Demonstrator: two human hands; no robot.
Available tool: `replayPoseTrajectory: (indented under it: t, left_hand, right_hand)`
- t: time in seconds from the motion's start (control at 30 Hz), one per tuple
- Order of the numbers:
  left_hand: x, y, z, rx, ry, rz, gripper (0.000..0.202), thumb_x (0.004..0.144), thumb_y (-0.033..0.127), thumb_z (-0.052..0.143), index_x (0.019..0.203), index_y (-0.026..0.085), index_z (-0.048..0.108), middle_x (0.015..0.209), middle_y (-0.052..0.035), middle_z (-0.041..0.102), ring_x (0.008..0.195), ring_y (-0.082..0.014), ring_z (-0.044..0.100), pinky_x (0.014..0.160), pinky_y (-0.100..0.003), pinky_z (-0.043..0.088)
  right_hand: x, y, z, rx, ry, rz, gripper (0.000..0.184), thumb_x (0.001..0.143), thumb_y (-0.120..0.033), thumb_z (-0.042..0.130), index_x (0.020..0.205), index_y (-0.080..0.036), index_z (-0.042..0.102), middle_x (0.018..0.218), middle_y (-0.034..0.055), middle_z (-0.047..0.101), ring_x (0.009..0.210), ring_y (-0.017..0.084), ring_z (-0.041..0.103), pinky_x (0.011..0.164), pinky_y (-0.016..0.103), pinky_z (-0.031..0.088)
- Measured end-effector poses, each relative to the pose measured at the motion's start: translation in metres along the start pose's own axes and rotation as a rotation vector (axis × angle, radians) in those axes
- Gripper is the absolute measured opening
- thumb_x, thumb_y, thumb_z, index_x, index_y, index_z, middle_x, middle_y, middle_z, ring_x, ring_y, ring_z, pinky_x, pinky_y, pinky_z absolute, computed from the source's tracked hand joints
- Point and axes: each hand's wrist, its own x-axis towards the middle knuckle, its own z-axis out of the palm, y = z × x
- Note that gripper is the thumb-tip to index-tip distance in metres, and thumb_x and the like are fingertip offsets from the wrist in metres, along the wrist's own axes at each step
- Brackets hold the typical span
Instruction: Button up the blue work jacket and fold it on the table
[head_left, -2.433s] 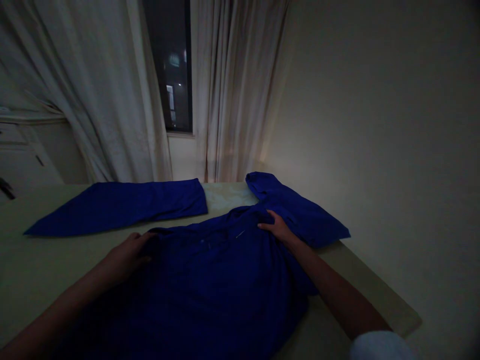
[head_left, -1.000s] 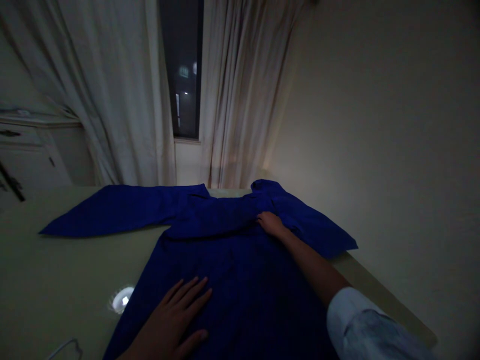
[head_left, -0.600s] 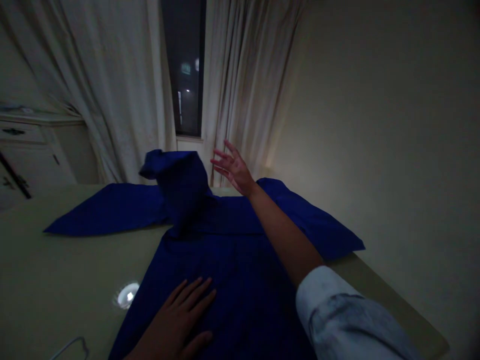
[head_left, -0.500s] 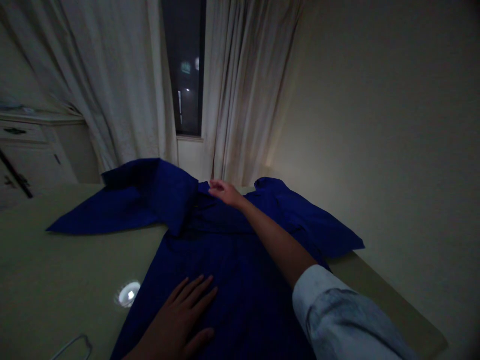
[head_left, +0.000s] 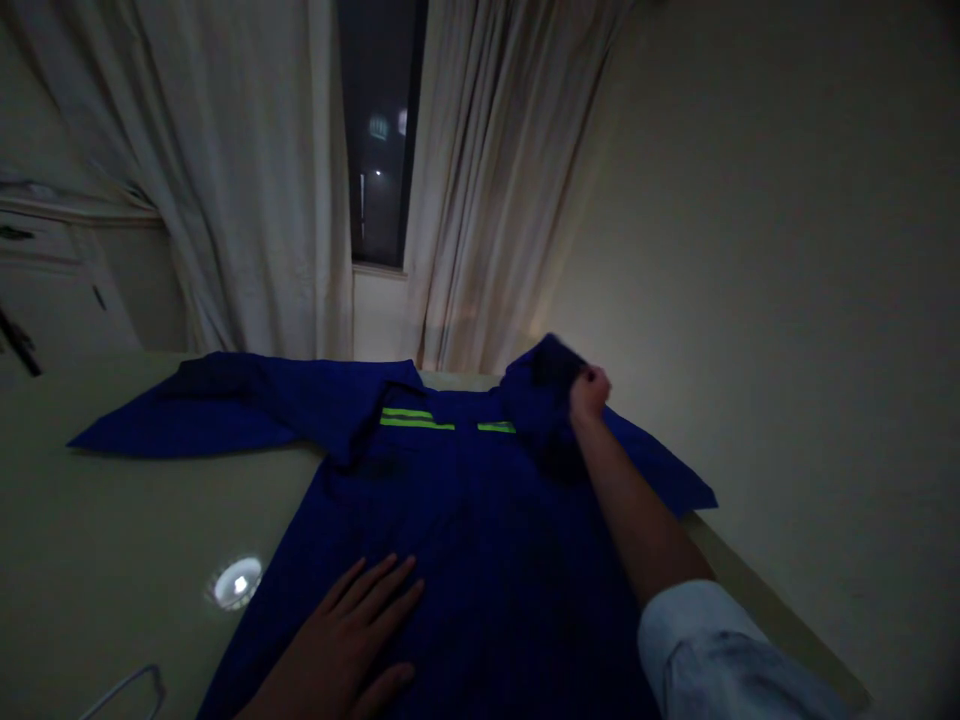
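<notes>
A dark blue work jacket (head_left: 480, 560) lies spread on the table, its sleeves reaching out to both sides. Yellow-green reflective strips (head_left: 417, 419) show across its chest near the collar end. My left hand (head_left: 349, 635) rests flat on the lower front of the jacket with fingers spread. At the far right, my right hand (head_left: 590, 392) is closed on a raised fold of the jacket near the right shoulder. The cloth beneath that fold is in shadow, and my fingertips are partly hidden.
The pale table (head_left: 142, 530) carries a bright round light reflection and a thin white wire-like loop (head_left: 154, 675) at lower left. Curtains (head_left: 262, 200) hang around a dark window behind. A cabinet (head_left: 67, 290) stands at left, a wall (head_left: 750, 250) at right.
My right hand has moved right from the collar area and now grips cloth near the right shoulder. The flap at left lies flatter, and the reflective strips have come into view. My left hand stays flat.
</notes>
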Motion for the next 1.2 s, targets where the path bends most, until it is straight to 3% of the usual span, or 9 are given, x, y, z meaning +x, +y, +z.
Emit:
replayPoseTrajectory:
  t: [0.13, 0.23, 0.3, 0.43, 0.5, 0.67, 0.9, 1.1, 1.2]
  left_hand:
    - [-0.002, -0.001, 0.007, -0.036, 0.013, -0.03, 0.073, 0.101, 0.056, 0.06, 0.165, 0.042, 0.027, 0.165, 0.0003, 0.044, 0.146, -0.0274, 0.051, 0.123, -0.044, 0.042]
    - [-0.003, -0.002, 0.012, -0.042, 0.004, -0.033, 0.074, 0.101, 0.056, 0.06, 0.165, 0.042, 0.026, 0.166, 0.0007, 0.044, 0.146, -0.027, 0.052, 0.124, -0.044, 0.04]
    - [-0.003, -0.003, 0.014, -0.037, 0.006, -0.028, 0.075, 0.101, 0.057, 0.06, 0.166, 0.042, 0.026, 0.166, 0.0013, 0.043, 0.146, -0.0265, 0.052, 0.123, -0.043, 0.041]
    - [-0.004, -0.004, 0.013, 0.004, 0.024, -0.004, 0.076, 0.101, 0.058, 0.06, 0.166, 0.042, 0.025, 0.165, 0.0021, 0.044, 0.144, -0.0254, 0.053, 0.121, -0.04, 0.044]
    - [-0.003, -0.005, 0.012, 0.045, 0.029, 0.015, 0.076, 0.101, 0.059, 0.059, 0.166, 0.041, 0.025, 0.165, 0.0021, 0.045, 0.143, -0.025, 0.055, 0.118, -0.039, 0.047]
    - [-0.001, -0.01, 0.012, 0.1, 0.054, 0.081, 0.079, 0.1, 0.064, 0.057, 0.167, 0.037, 0.026, 0.163, 0.0001, 0.047, 0.139, -0.0256, 0.058, 0.111, -0.038, 0.053]
    - [0.003, -0.008, 0.006, 0.088, -0.036, 0.06, 0.077, 0.101, 0.066, 0.055, 0.166, 0.038, 0.027, 0.162, -0.0007, 0.045, 0.14, -0.0288, 0.058, 0.109, -0.043, 0.056]
    - [0.004, -0.009, 0.006, 0.027, -0.085, 0.031, 0.077, 0.099, 0.066, 0.057, 0.165, 0.041, 0.027, 0.162, -0.0008, 0.045, 0.141, -0.03, 0.057, 0.112, -0.044, 0.054]
    - [0.003, -0.01, 0.007, 0.019, -0.074, 0.028, 0.08, 0.099, 0.064, 0.06, 0.166, 0.041, 0.023, 0.163, 0.0, 0.043, 0.142, -0.0298, 0.056, 0.113, -0.044, 0.052]
  right_hand:
    - [0.012, 0.067, -0.095, -0.066, 0.387, 0.247, 0.041, 0.098, -0.041, 0.043, 0.135, -0.033, 0.059, 0.141, 0.0237, 0.057, 0.131, 0.047, 0.056, 0.097, 0.07, 0.046]
    - [0.002, 0.083, -0.104, -0.018, 0.663, 0.25, 0.046, 0.101, -0.033, 0.033, 0.144, -0.027, 0.048, 0.154, 0.0257, 0.043, 0.141, 0.045, 0.047, 0.106, 0.071, 0.039]
    - [-0.004, 0.075, -0.079, 0.024, 0.605, 0.153, 0.043, 0.102, -0.03, 0.031, 0.138, -0.018, 0.051, 0.143, 0.0271, 0.054, 0.131, 0.039, 0.056, 0.107, 0.063, 0.044]
    - [-0.02, 0.041, 0.015, 0.045, -0.152, -0.113, 0.031, 0.098, -0.039, 0.056, 0.118, -0.018, 0.066, 0.107, 0.0122, 0.075, 0.098, 0.024, 0.07, 0.095, 0.038, 0.054]
    - [-0.032, 0.023, 0.063, -0.001, -0.352, -0.152, 0.037, 0.093, -0.041, 0.068, 0.121, -0.018, 0.067, 0.115, 0.0127, 0.075, 0.106, 0.025, 0.071, 0.098, 0.035, 0.052]
    - [-0.051, 0.0, 0.138, -0.214, -0.497, 0.142, 0.078, 0.091, -0.05, 0.071, 0.151, -0.009, 0.045, 0.15, 0.0298, 0.055, 0.14, 0.037, 0.055, 0.113, 0.046, 0.043]
    - [-0.014, -0.007, 0.162, -0.091, -0.501, 0.212, 0.066, 0.078, -0.022, 0.077, 0.138, -0.009, 0.056, 0.127, 0.0272, 0.069, 0.119, 0.037, 0.07, 0.103, 0.048, 0.052]
    - [0.05, -0.032, 0.149, 0.32, -0.354, 0.051, 0.061, 0.101, -0.029, 0.05, 0.159, -0.036, 0.031, 0.147, 0.0094, 0.062, 0.123, 0.018, 0.067, 0.096, 0.037, 0.059]
    - [0.047, -0.035, 0.145, 0.385, -0.486, -0.096, 0.05, 0.106, -0.031, 0.043, 0.155, -0.031, 0.04, 0.144, 0.0118, 0.063, 0.118, 0.017, 0.069, 0.093, 0.036, 0.059]
